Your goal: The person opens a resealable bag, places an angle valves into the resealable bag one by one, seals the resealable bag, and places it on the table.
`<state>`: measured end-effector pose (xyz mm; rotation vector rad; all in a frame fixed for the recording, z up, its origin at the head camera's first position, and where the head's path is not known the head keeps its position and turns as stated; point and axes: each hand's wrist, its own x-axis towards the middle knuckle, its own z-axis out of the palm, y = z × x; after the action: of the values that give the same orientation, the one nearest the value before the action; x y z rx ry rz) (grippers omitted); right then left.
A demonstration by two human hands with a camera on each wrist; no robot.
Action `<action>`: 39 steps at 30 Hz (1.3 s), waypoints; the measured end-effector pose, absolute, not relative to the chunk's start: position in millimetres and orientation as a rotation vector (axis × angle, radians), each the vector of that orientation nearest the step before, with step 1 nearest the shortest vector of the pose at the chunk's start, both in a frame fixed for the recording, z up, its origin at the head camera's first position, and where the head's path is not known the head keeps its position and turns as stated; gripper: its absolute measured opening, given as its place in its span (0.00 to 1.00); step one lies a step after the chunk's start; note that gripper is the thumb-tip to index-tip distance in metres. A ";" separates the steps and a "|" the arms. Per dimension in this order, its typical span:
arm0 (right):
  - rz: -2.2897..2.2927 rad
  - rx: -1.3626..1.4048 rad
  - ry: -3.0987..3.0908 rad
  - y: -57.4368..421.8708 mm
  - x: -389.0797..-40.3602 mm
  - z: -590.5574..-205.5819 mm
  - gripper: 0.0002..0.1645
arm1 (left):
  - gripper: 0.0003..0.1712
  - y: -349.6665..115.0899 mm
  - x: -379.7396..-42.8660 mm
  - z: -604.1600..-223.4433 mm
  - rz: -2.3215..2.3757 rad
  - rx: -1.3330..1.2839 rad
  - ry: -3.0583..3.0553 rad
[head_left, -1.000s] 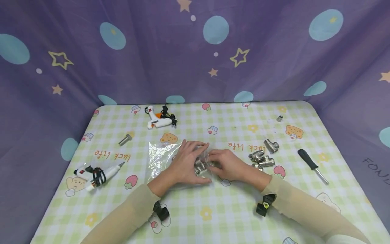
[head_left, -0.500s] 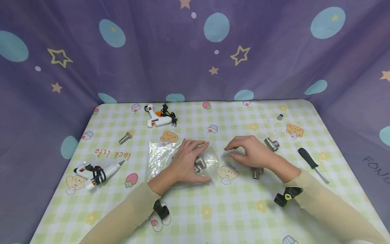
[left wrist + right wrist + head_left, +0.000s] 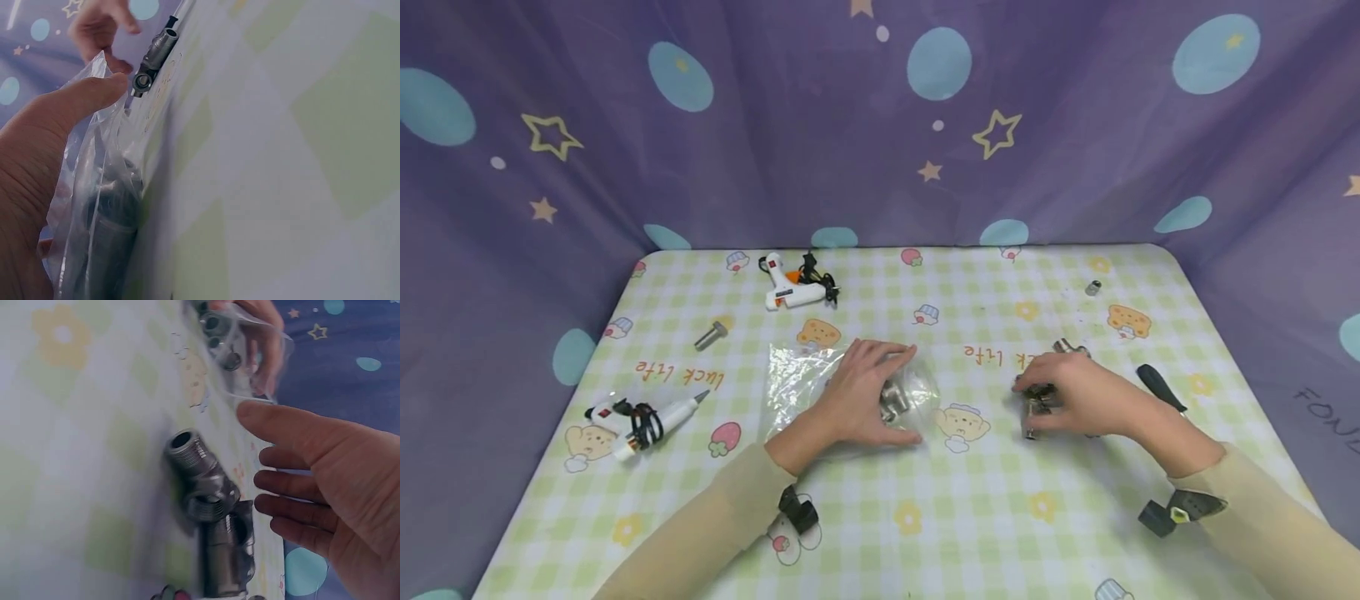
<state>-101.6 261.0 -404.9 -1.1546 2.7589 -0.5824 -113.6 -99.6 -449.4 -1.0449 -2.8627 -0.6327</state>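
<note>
A clear plastic bag (image 3: 792, 379) lies mid-table, with shiny metal pipe fittings (image 3: 892, 402) inside. My left hand (image 3: 863, 404) holds it near its mouth, thumb on the near side and fingers on the far side. To the right, my right hand (image 3: 1093, 396) hovers over a small group of metal tee fittings (image 3: 1032, 427), partly covering them. The right wrist view shows a threaded tee fitting (image 3: 197, 465) below the spread thumb and fingers, with nothing gripped. One more tee fitting (image 3: 1066, 345) shows just behind that hand.
At the back left is a white glue gun (image 3: 801, 295) with its cord bundled; another glue gun (image 3: 651, 423) lies at the left. A metal bolt (image 3: 711, 335) sits between them. On the right are a black-handled screwdriver (image 3: 1159, 387) and a small metal fitting (image 3: 1093, 287).
My right hand has left the bag's mouth and moved right, over the loose fittings. My left hand has stayed on the bag.
</note>
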 end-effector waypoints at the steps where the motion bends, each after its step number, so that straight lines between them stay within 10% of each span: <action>1: -0.552 -1.151 2.762 262.7 -98.8 -405.5 0.22 | 0.72 -99.6 -113.3 -449.1 -0.638 -1.045 -2.863; 39: -0.885 -1.379 2.846 209.0 -116.1 -403.9 0.23 | 0.72 -99.8 -109.0 -450.2 -0.579 -1.013 -2.899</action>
<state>-116.1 209.0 -403.9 -1.3795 2.8456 -0.8852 -109.0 -99.8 -450.2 -1.0129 -2.8987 -0.5789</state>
